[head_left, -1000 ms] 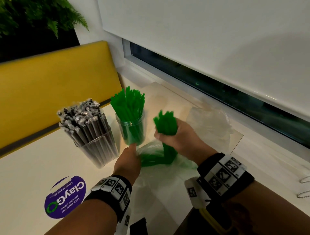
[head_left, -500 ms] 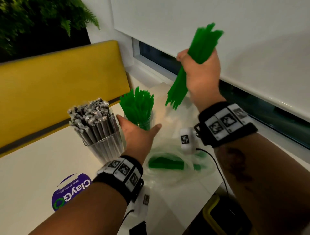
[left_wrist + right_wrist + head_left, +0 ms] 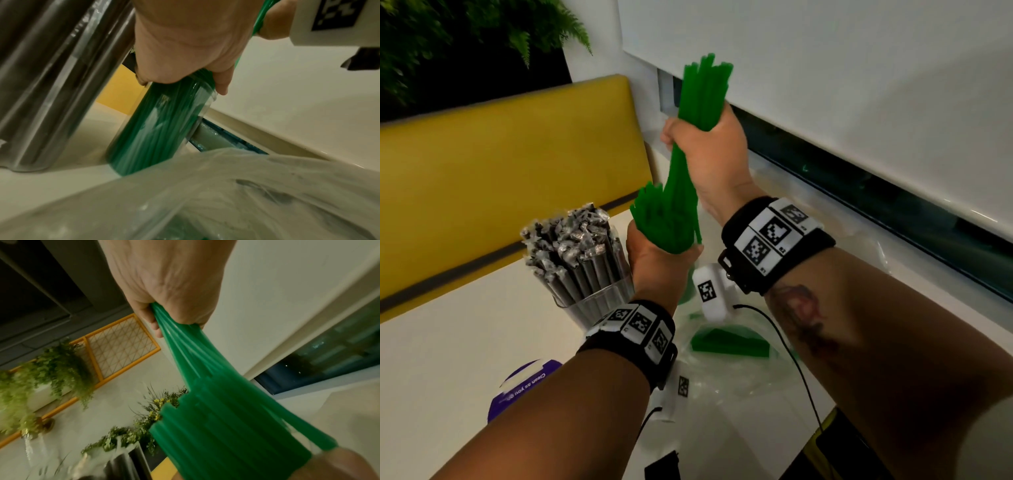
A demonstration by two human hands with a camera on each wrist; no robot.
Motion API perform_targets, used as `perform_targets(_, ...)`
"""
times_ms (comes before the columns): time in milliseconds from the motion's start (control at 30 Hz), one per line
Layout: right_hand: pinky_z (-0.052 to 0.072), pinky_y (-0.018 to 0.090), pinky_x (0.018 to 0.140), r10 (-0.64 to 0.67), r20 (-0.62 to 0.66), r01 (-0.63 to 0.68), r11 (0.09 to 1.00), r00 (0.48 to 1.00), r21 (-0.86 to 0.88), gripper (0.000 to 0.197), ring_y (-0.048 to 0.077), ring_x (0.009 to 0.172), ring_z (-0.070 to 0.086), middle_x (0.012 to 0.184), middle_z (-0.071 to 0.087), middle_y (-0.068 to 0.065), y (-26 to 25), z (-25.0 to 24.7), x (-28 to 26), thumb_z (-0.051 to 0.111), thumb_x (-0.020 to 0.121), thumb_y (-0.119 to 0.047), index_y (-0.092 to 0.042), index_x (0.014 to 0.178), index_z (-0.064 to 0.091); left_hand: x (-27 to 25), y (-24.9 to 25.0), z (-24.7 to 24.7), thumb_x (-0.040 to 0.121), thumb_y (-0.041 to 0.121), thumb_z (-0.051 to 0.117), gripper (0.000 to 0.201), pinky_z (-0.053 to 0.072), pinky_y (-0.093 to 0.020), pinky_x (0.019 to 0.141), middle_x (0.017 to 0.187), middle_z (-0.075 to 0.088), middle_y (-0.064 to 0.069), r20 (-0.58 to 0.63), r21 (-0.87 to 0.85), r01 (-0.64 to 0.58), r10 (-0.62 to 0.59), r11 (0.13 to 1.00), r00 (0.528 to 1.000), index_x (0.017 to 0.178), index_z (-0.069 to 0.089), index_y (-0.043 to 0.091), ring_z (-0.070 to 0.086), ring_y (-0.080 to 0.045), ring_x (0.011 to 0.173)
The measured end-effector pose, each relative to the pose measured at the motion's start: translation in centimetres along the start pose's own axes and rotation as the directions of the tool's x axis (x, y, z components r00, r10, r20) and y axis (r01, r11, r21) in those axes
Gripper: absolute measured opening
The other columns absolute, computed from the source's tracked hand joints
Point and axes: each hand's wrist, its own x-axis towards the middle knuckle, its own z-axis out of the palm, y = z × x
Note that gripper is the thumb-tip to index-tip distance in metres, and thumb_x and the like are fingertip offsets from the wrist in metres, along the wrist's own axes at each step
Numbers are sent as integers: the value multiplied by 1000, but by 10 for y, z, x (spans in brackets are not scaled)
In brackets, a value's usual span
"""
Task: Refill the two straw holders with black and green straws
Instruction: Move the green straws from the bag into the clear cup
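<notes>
My right hand [image 3: 705, 147] grips a bundle of green straws [image 3: 703, 92] around its middle, held upright and a little tilted. The bundle's lower ends reach in among the straws of the green straw holder [image 3: 156, 129], a clear jar on the white table [image 3: 448, 359]. My left hand [image 3: 657, 263] is curled round the jar's top and the straws standing in it; the jar itself is mostly hidden in the head view. Left of it stands the second clear holder [image 3: 585, 267], packed with wrapped black straws.
A clear plastic bag with more green straws [image 3: 729, 344] lies on the table below my right wrist. A purple round sticker [image 3: 524, 387] is on the table near me. A yellow bench back [image 3: 500, 171] runs behind, a window ledge [image 3: 859, 192] to the right.
My right hand pulled the bundle from the bag, raised it, then lowered it leftward until its ends met the holder's straws. My left hand moved from the bag to close round the jar's top.
</notes>
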Motion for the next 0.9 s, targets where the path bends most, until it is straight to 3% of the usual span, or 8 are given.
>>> perform_targets(133,55,60,74,-7,5,6,996,1000,91,17,28,69,61,73,63,11,-4,-2,6,71,70,-11,-14,80,57,0,5,0,38,37,87,99,54,-47,94,123,61,1,14,0,-2,2,1000,1000,128,47,29,61,-21,112)
perform_targets(300,56,59,70,-92,84,87,994,992,60,14,29,63,61,65,64,6,-12,8,16,70,75,-8,-10,80,58,-10,19,-4,51,57,52,95,49,-33,100,130,59,-1,41,87,-108,105,990,994,136,46,16,59,-15,117)
perform_targets(400,57,58,75,-48,80,40,995,996,92,15,26,65,64,65,64,1,-1,6,20,70,75,-8,-16,78,58,-4,11,-3,53,50,64,89,49,-30,98,130,58,0,37,127,-95,91,987,995,134,47,19,58,-12,114)
perform_targets(500,59,54,77,29,71,-33,998,997,46,15,21,69,66,72,63,3,25,-3,13,72,77,-13,-17,81,58,2,1,-1,44,45,84,93,52,-39,97,126,53,7,21,165,-40,37,985,999,128,47,27,58,-15,113)
perform_targets(700,56,33,82,208,148,-186,971,967,-149,14,16,87,68,91,70,2,56,-15,-15,73,83,-27,-22,91,63,9,-12,0,42,43,88,97,49,-41,101,128,49,9,46,217,-47,38,975,998,125,36,40,53,-15,119)
perform_targets(767,54,32,89,189,259,-130,965,947,-229,26,11,97,65,102,67,-2,51,-16,-17,77,81,-35,-28,98,59,12,-14,0,41,43,89,96,52,-41,98,125,55,11,42,210,-39,31,977,999,124,41,41,57,-13,116)
perform_targets(833,47,37,103,100,326,-6,961,940,-278,66,15,121,54,130,56,3,44,-21,-15,80,72,-46,-25,126,49,11,-15,0,43,41,90,95,51,-40,99,125,53,10,40,220,-41,33,975,999,126,43,38,55,-13,117)
perform_targets(900,30,39,115,-114,246,175,955,962,-241,102,20,143,29,156,29,8,28,-28,-5,78,74,-45,-19,152,18,7,-13,-1,47,38,88,93,48,-39,103,127,46,10,27,228,-56,51,972,998,127,41,35,50,-14,119)
